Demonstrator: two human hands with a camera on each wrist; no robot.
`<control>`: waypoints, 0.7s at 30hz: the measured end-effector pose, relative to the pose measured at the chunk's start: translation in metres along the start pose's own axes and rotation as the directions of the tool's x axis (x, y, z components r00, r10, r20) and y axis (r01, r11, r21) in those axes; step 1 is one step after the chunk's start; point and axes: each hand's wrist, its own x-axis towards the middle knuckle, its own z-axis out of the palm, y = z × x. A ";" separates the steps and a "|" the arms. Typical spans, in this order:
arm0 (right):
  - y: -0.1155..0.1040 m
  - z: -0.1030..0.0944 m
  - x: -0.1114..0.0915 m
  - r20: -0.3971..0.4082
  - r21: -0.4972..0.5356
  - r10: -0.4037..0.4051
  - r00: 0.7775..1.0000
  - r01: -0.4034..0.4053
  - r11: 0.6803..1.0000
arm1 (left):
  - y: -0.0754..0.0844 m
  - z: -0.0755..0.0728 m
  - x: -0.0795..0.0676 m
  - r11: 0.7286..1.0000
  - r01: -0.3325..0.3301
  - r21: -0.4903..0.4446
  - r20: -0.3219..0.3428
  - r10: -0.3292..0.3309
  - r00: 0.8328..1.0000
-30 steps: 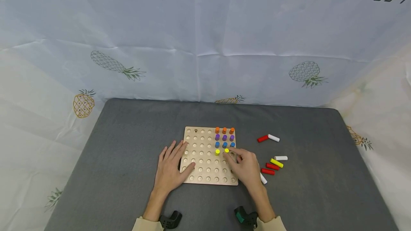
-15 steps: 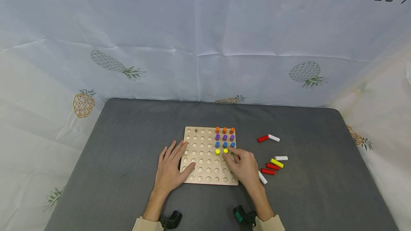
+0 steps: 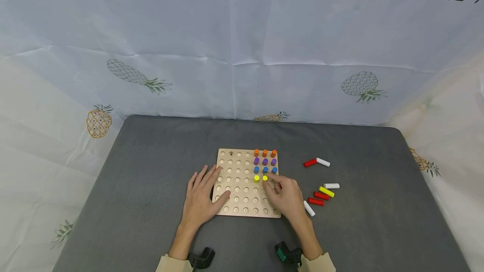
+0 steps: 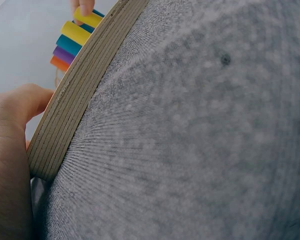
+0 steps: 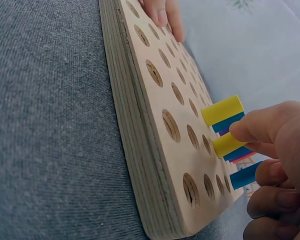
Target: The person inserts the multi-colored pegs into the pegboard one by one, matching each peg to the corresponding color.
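Note:
A wooden pegboard (image 3: 237, 200) with rows of round holes lies on the grey table. Its right-hand columns hold orange, purple and blue pegs (image 3: 256, 170) in rows, with a yellow peg (image 3: 256, 179) in front of them. My right hand (image 3: 286, 196) pinches a second yellow peg (image 5: 228, 144) between thumb and forefinger; in the right wrist view its lower end sits at a hole, beside the other yellow peg (image 5: 223, 110). The left hand (image 3: 202, 198) rests with spread, straight fingers on the board's left edge, its thumb over the near holes.
Right of the board lie loose pegs: a yellow one (image 3: 326, 192), red ones (image 3: 316, 201) and white ones (image 3: 331, 186). One white peg (image 3: 309, 208) lies close beside the right wrist. A pineapple-print cloth (image 3: 242, 87) hangs behind the table's back edge.
The yellow peg in my right fingers has shifted slightly left and stands straighter in line with its neighbour. The left hand has stayed put on the board.

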 end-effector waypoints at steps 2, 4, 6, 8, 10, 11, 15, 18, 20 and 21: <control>0.001 0.000 0.000 0.005 0.007 -0.005 1.000 0.004 1.000 | 0.000 0.000 0.000 1.000 0.000 0.001 0.001 0.000 1.000; 0.001 -0.001 0.000 0.008 0.013 -0.010 1.000 0.010 1.000 | 0.000 0.000 0.000 1.000 0.002 0.002 0.002 -0.002 1.000; 0.002 -0.001 -0.001 0.011 0.015 -0.016 1.000 0.016 1.000 | 0.001 0.000 0.000 1.000 0.002 0.005 0.003 -0.002 1.000; 0.002 -0.001 -0.001 0.011 0.012 -0.020 1.000 0.020 1.000 | 0.000 0.000 0.000 1.000 0.001 0.008 0.004 -0.001 1.000; 0.001 -0.001 -0.002 0.007 0.003 -0.023 1.000 0.023 1.000 | 0.000 0.000 0.000 1.000 0.001 0.010 0.005 -0.001 1.000; 0.001 -0.001 -0.002 0.005 0.001 -0.024 1.000 0.024 1.000 | 0.000 0.000 0.000 1.000 0.002 0.011 0.006 -0.002 1.000; 0.000 -0.003 -0.004 -0.012 -0.007 -0.032 0.999 0.032 0.999 | 0.000 0.001 0.000 1.000 0.009 0.010 0.010 -0.009 1.000; -0.001 -0.005 -0.005 -0.028 -0.017 -0.049 0.998 0.048 0.999 | 0.000 0.000 0.000 1.000 0.014 0.008 0.013 -0.014 1.000; -0.001 -0.008 -0.006 -0.038 -0.023 -0.070 0.997 0.069 0.997 | 0.000 0.000 0.000 1.000 0.015 0.007 0.015 -0.015 1.000; 0.000 -0.010 -0.006 -0.044 -0.027 -0.082 0.996 0.081 0.996 | 0.000 0.000 0.000 1.000 0.016 0.007 0.016 -0.016 1.000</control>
